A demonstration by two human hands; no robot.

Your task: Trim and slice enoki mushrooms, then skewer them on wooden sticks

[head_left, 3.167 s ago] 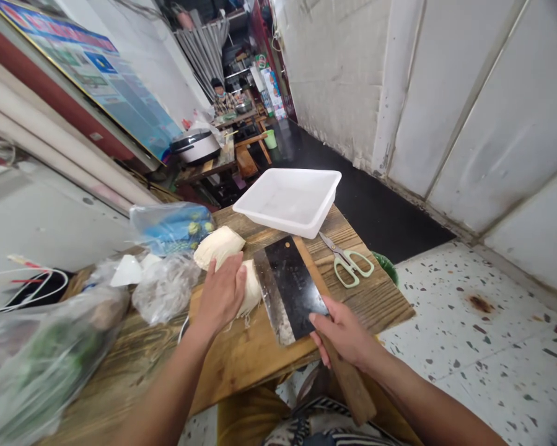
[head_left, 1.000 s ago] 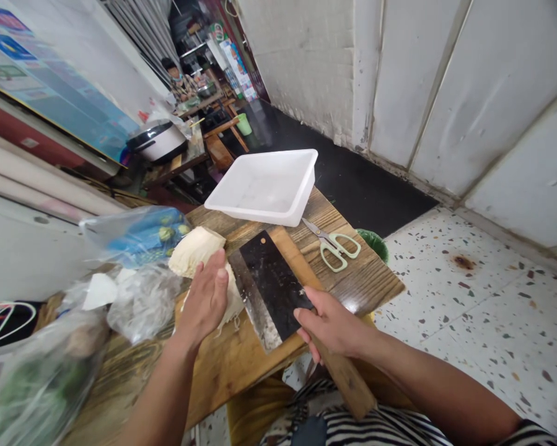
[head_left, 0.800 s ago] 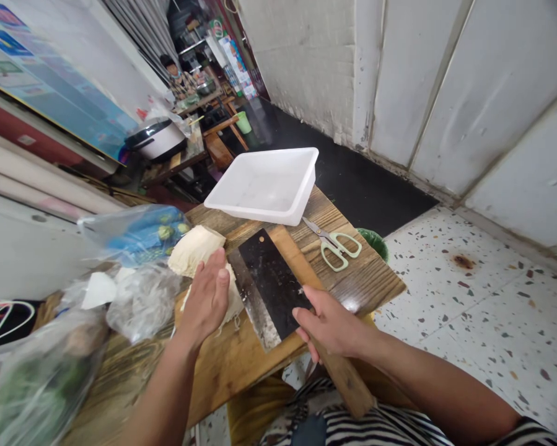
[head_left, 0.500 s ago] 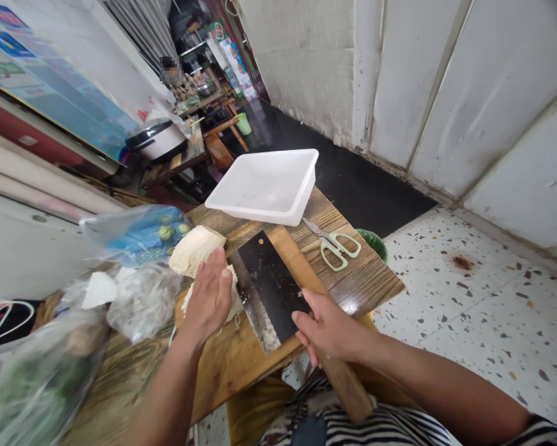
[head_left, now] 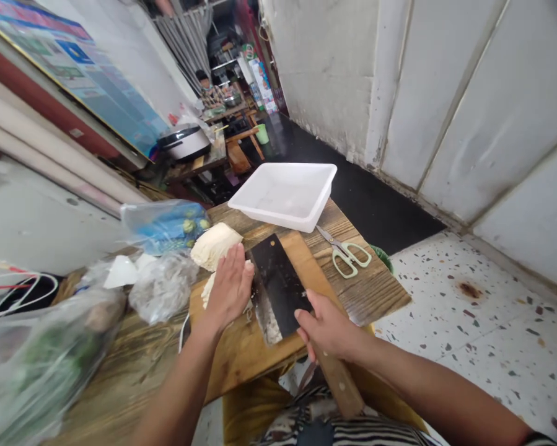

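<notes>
My right hand point(head_left: 329, 325) grips a cleaver point(head_left: 278, 288) at the blade's near end, by its wooden handle point(head_left: 337, 378). The dark, wide blade lies tilted over the wooden cutting board point(head_left: 232, 368). My left hand point(head_left: 232, 285) rests flat, fingers stretched out, on a pale, layered food piece point(head_left: 208, 290) left of the blade. Most of that piece is hidden under the hand. Thin pale shreds point(head_left: 247, 314) show between hand and blade. Just beyond my left fingertips sits a larger pale folded block point(head_left: 215, 244) of the same look.
A white plastic tray point(head_left: 282, 218) stands at the table's far end, with green-handled scissors point(head_left: 346, 251) right of the board. Plastic bags point(head_left: 164, 285) crowd the left, one holding greens point(head_left: 69, 353). A person point(head_left: 210, 93) sits in the background near a rice cooker point(head_left: 185, 142).
The camera view has swung a little left, so the scene sits further right. Both hands keep nearly the same places on the cleaver and the pale food.
</notes>
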